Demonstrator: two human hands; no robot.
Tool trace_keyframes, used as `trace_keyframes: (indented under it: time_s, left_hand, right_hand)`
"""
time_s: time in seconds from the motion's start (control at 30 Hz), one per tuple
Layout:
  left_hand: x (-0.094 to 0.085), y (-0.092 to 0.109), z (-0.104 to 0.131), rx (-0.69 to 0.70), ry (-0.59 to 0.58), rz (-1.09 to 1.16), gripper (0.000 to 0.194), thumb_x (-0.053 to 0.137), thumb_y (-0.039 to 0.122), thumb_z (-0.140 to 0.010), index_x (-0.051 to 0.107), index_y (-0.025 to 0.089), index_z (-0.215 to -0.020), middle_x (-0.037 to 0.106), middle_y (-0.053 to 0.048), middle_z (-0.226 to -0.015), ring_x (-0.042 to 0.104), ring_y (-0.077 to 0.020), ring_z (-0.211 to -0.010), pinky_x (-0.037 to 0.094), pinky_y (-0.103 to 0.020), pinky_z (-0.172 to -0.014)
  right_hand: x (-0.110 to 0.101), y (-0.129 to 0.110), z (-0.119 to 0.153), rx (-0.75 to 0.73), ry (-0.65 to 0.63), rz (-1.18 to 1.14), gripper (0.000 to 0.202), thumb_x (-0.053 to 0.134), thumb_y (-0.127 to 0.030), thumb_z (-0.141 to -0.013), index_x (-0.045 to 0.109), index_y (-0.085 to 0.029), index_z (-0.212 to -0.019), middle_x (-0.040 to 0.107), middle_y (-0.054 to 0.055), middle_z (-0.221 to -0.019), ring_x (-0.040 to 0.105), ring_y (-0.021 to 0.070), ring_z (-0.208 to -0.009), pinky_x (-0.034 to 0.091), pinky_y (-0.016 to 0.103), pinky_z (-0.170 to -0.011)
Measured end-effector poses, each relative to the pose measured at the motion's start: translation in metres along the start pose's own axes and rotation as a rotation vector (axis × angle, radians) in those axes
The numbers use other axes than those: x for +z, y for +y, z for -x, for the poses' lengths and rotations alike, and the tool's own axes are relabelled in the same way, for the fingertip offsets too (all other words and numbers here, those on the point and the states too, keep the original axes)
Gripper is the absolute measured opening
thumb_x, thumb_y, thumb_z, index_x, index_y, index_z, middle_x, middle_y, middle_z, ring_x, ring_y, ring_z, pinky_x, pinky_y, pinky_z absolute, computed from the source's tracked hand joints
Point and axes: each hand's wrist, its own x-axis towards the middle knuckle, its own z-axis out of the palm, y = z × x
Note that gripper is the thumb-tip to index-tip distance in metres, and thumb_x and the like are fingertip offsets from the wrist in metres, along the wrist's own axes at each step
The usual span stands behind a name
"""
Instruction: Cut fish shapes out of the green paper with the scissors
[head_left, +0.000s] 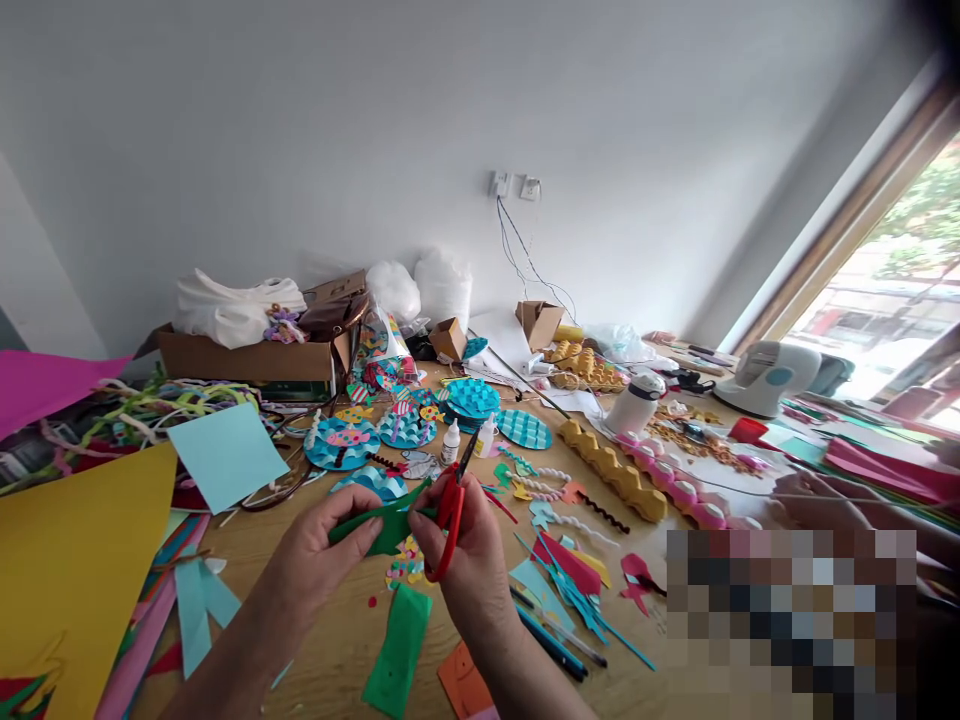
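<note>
Nearest, a green strip (397, 650) lies whole on the table (330, 655), with an orange scrap (459, 682) to its right, partly cut off by the lower edge. Just beyond, the left hand (334, 548) pinches the green paper (390, 532) between thumb and fingers; the right hand (472, 560) is closed around the red scissors (450, 515), blades pointing up and away from it. The cutting looks partway to me: one green piece is in hand, the strip seems unused. Farther on, a blue disc (321, 453) already carries a pink fish (349, 437), while another disc (525, 428), past the glue bottles (450, 443), bears none. Fingers hide much of the green paper, so its outline and any fresh cut are hard to make out; whether the right fingertips grip it too, I cannot tell. Pixelation covers the lower right.
</note>
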Motion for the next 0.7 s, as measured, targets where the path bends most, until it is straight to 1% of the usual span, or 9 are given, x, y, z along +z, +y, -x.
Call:
trace_keyframes:
  time_s: [0.13,0.2,0.23,0.3,0.37,0.43,0.5,0.6,0.7]
  left_hand:
    - [-0.009,0.005,0.001,0.095,-0.03,-0.152,0.019,0.062,0.038,-0.075,0.067,0.022,-0.067,0.057,0.002,-0.065,0.051,-0.0184,-0.068,0.04,-0.025,-0.062]
    - [-0.015,0.007,0.001,0.097,-0.015,-0.173,0.02,0.063,0.039,-0.075,0.066,0.022,-0.066,0.057,0.002,-0.065,0.051,-0.0184,-0.068,0.04,-0.025,-0.062]
    - [-0.018,0.009,0.001,0.084,0.01,-0.163,0.021,0.063,0.04,-0.075,0.066,0.022,-0.065,0.056,0.003,-0.064,0.05,-0.018,-0.068,0.04,-0.024,-0.062]
    - [-0.024,0.011,0.002,0.046,0.076,-0.082,0.022,0.065,0.042,-0.075,0.066,0.022,-0.066,0.055,0.004,-0.064,0.048,-0.0167,-0.067,0.04,-0.024,-0.062]
    - [-0.029,0.013,0.002,-0.005,0.124,0.064,0.023,0.068,0.045,-0.074,0.066,0.023,-0.068,0.053,0.005,-0.063,0.046,-0.0157,-0.066,0.04,-0.023,-0.061]
    - [-0.032,0.015,0.004,-0.072,0.144,0.21,0.024,0.072,0.046,-0.071,0.067,0.023,-0.07,0.055,0.005,-0.065,0.046,-0.0154,-0.067,0.041,-0.022,-0.061]
    - [-0.032,0.017,0.005,-0.12,0.168,0.308,0.026,0.077,0.047,-0.067,0.068,0.023,-0.07,0.057,0.005,-0.067,0.046,-0.0153,-0.069,0.042,-0.021,-0.062]
    - [-0.031,0.02,0.006,-0.119,0.209,0.349,0.027,0.082,0.044,-0.061,0.068,0.022,-0.068,0.055,0.005,-0.066,0.044,-0.0145,-0.069,0.04,-0.02,-0.061]
    - [-0.029,0.019,0.006,-0.079,0.175,0.305,0.024,0.079,0.043,-0.065,0.067,0.022,-0.066,0.053,0.006,-0.063,0.042,-0.014,-0.067,0.038,-0.02,-0.058]
  right_hand:
    - [-0.002,0.002,0.001,-0.02,-0.052,0.085,0.018,0.065,-0.025,-0.068,0.052,-0.02,-0.08,0.055,-0.001,-0.072,0.049,0.0135,-0.063,0.042,0.026,-0.061]
    - [-0.004,0.001,0.001,-0.014,-0.087,0.109,0.018,0.064,-0.029,-0.071,0.052,-0.019,-0.08,0.051,-0.002,-0.071,0.045,0.0131,-0.062,0.039,0.026,-0.058]
    - [-0.005,0.0,0.001,-0.01,-0.106,0.126,0.017,0.062,-0.031,-0.073,0.052,-0.019,-0.08,0.05,-0.002,-0.069,0.044,0.0132,-0.061,0.038,0.026,-0.058]
    - [-0.007,-0.002,0.001,0.01,-0.17,0.165,0.019,0.058,-0.036,-0.078,0.05,-0.019,-0.075,0.047,-0.002,-0.065,0.042,0.0133,-0.06,0.036,0.025,-0.056]
    - [-0.008,-0.003,0.001,0.052,-0.264,0.203,0.025,0.054,-0.04,-0.082,0.047,-0.02,-0.068,0.044,-0.003,-0.059,0.041,0.0129,-0.057,0.034,0.025,-0.053]
    - [-0.007,-0.004,0.002,0.108,-0.363,0.224,0.031,0.055,-0.043,-0.083,0.044,-0.021,-0.064,0.041,-0.004,-0.055,0.04,0.0117,-0.053,0.031,0.024,-0.05]
    - [-0.005,-0.004,0.003,0.18,-0.444,0.207,0.036,0.057,-0.049,-0.083,0.045,-0.02,-0.064,0.042,-0.004,-0.055,0.041,0.0107,-0.051,0.03,0.023,-0.048]
    - [-0.003,-0.002,0.005,0.269,-0.523,0.134,0.047,0.058,-0.063,-0.08,0.046,-0.02,-0.066,0.045,-0.004,-0.053,0.041,0.0097,-0.048,0.031,0.021,-0.046]
    - [-0.003,0.001,0.007,0.295,-0.549,0.074,0.056,0.058,-0.073,-0.076,0.047,-0.019,-0.067,0.046,-0.004,-0.052,0.041,0.0091,-0.046,0.032,0.021,-0.045]
